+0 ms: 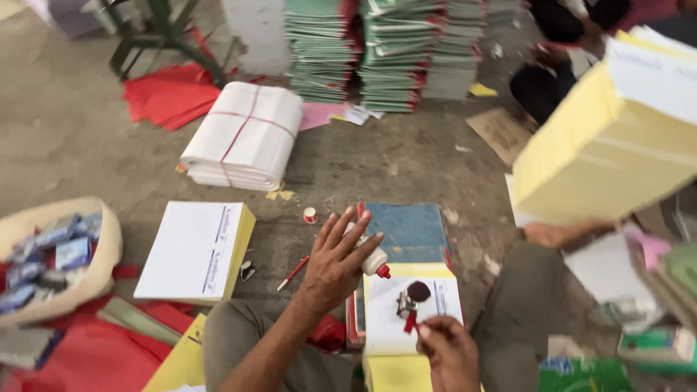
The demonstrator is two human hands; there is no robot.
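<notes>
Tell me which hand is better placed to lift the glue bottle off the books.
Left. The left hand already lies spread over the white glue bottle, touching it. The right hand is lower down, busy at a small stamp-like tool on the open lined pad.

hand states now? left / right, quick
Left hand: fingers spread, resting on the white glue bottle, not closed around it.
Right hand: closed, grip pinching a small red-handled tool over the white pad.
</notes>
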